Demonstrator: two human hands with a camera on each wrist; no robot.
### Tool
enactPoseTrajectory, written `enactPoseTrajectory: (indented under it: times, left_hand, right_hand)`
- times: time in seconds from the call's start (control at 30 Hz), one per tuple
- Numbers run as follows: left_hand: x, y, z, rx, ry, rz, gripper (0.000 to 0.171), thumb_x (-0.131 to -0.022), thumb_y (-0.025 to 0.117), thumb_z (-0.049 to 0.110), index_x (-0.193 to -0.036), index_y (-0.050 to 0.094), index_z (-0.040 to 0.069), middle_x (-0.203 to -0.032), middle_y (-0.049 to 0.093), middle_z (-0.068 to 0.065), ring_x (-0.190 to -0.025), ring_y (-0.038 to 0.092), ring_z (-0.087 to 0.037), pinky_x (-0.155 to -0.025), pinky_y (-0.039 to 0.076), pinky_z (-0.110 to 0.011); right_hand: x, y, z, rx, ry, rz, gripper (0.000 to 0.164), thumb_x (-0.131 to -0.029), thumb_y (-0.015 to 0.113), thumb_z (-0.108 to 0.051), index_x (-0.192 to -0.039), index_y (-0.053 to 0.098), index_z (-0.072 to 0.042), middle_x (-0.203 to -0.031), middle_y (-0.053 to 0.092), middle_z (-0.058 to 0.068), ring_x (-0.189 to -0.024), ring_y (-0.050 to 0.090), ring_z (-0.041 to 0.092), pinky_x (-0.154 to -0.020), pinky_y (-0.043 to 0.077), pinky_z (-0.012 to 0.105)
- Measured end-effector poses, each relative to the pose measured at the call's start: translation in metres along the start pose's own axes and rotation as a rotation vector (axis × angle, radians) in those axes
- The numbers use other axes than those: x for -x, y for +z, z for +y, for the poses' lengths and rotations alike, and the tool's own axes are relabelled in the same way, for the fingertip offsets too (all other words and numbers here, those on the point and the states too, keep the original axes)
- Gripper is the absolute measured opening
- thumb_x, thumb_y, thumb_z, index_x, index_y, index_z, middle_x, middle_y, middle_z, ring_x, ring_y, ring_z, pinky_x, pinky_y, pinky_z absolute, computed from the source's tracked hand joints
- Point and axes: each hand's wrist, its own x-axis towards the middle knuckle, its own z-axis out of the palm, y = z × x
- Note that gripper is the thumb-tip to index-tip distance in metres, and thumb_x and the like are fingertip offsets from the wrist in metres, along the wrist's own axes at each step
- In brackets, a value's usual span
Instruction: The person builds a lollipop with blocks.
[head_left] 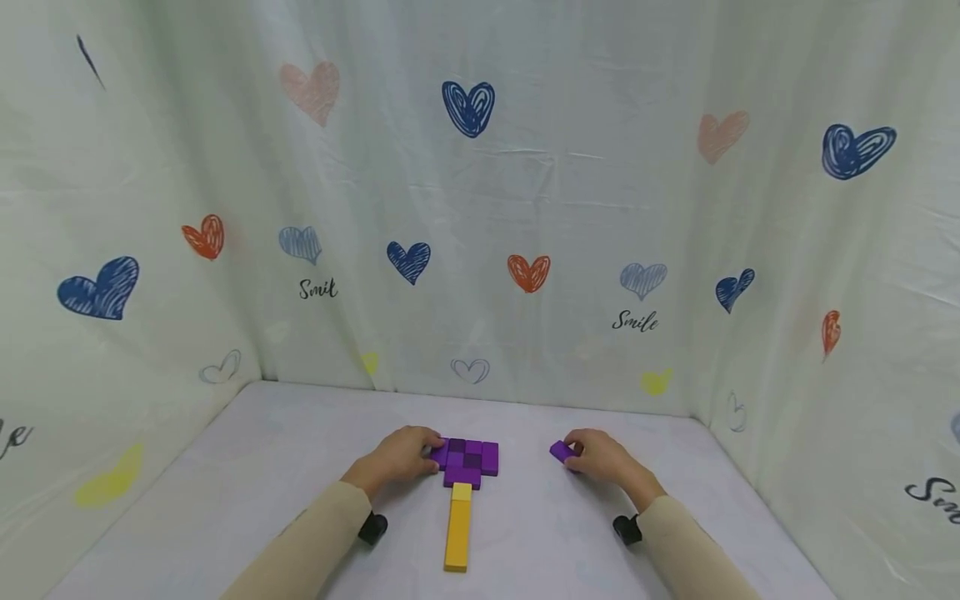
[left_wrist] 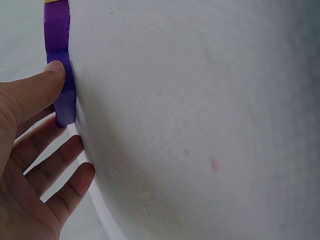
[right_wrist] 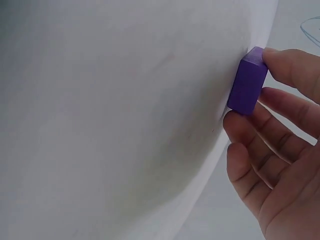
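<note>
Several purple blocks (head_left: pixel 452 460) lie packed side by side on the table, some darker than others. Below them runs a long yellow block (head_left: pixel 457 537), with a short lighter yellow block (head_left: pixel 462 492) at its upper end. The left hand (head_left: pixel 403 454) pinches the leftmost purple block (left_wrist: pixel 62 92) of the group between thumb and forefinger. Its other fingers rest at the table surface in the left wrist view. Apart from the group, to the right, the right hand (head_left: pixel 600 454) holds a single purple block (right_wrist: pixel 247 82) by its ends, thumb against fingers, close to the table.
A white cloth covers the table (head_left: pixel 540 533). Pale curtains (head_left: pixel 585 208) printed with hearts and lettering stand behind it and along both sides. A dark wrist device sits at each sleeve cuff, the left one (head_left: pixel 372 528) and the right one (head_left: pixel 627 529).
</note>
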Motion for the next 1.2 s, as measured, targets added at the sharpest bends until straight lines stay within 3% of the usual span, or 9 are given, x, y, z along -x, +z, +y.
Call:
enactPoseTrajectory:
  times: [0.63,1.2]
  left_hand:
    - [0.001,0.0,0.0,0.008,0.025,0.002,0.038,-0.083,0.075,0.02,-0.119,0.067,0.01,-0.127,0.061,-0.006,-0.121,0.052,-0.03,-0.104,0.04,-0.047]
    - [0.0,-0.001,0.0,-0.011,0.03,0.003,0.038,-0.083,0.075,0.021,-0.119,0.068,0.011,-0.126,0.061,-0.006,-0.12,0.053,-0.029,-0.104,0.041,-0.046]
  right_hand:
    - [-0.061,0.027,-0.043,-0.104,-0.142,-0.087,0.022,-0.086,0.069,-0.013,-0.107,0.068,-0.005,-0.092,0.063,0.002,-0.084,0.055,0.016,-0.079,0.049,0.039]
    - [-0.091,0.038,-0.08,-0.122,-0.09,-0.147,0.023,-0.091,0.064,-0.014,-0.113,0.068,-0.009,-0.098,0.064,0.002,-0.085,0.056,0.016,-0.081,0.051,0.036]
